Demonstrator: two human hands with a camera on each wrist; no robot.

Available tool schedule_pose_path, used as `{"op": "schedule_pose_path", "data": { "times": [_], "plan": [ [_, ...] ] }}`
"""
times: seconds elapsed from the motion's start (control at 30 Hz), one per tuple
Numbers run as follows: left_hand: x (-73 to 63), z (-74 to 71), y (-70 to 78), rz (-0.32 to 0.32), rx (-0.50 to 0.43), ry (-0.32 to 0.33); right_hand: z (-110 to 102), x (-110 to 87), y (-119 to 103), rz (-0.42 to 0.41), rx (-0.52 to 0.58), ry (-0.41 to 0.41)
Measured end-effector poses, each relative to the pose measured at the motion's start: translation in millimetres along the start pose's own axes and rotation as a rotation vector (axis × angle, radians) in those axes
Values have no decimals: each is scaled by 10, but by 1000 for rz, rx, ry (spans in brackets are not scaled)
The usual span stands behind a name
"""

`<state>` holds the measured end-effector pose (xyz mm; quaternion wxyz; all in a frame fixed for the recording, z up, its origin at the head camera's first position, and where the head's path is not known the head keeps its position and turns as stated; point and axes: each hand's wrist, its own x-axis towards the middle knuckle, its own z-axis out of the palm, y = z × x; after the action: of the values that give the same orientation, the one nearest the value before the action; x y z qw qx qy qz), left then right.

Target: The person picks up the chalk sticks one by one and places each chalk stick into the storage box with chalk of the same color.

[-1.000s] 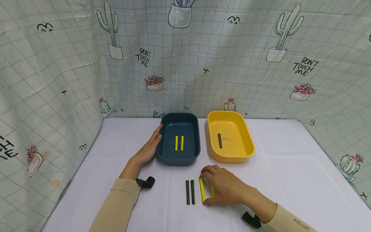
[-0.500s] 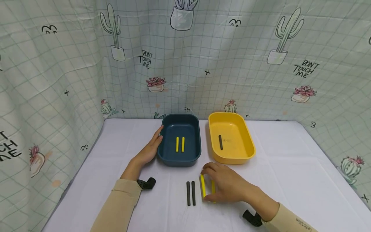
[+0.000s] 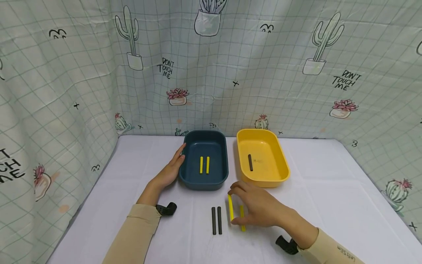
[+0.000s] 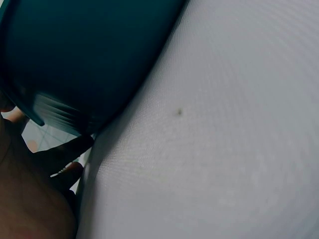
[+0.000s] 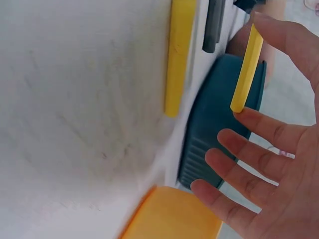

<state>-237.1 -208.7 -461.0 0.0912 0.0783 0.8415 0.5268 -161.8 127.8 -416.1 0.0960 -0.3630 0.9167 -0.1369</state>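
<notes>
My right hand point(image 3: 258, 205) pinches a slim yellow stick point(image 3: 230, 208) by its two ends, thumb at the near end and index finger at the far end. In the right wrist view this yellow stick point(image 5: 246, 69) is raised off the table, and the other fingers are spread. Under the hand lies a second yellow stick point(image 3: 243, 218). Just left of it are two dark grey sticks point(image 3: 214, 221), side by side. My left hand point(image 3: 169, 169) rests with extended fingers against the left side of a dark blue bin point(image 3: 203, 185).
Two yellow sticks point(image 3: 204, 165) lie in the blue bin. To its right stands a yellow bin point(image 3: 267, 182) with one dark grey stick point(image 3: 250, 162) inside. A white cloth point(image 3: 329, 205) covers the table, and a printed curtain point(image 3: 211, 66) hangs behind it.
The right hand has lifted the yellow stick and moved slightly away from me, uncovering more of the second yellow stick. The left hand stays at the blue bin.
</notes>
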Motion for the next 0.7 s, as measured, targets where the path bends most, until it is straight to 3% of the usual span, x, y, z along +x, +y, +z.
{"op": "schedule_pose_path", "data": {
  "times": [0.7],
  "plan": [
    [-5,2,3,3,8,0,-255,58,-38,-5,-30,49]
  ]
}}
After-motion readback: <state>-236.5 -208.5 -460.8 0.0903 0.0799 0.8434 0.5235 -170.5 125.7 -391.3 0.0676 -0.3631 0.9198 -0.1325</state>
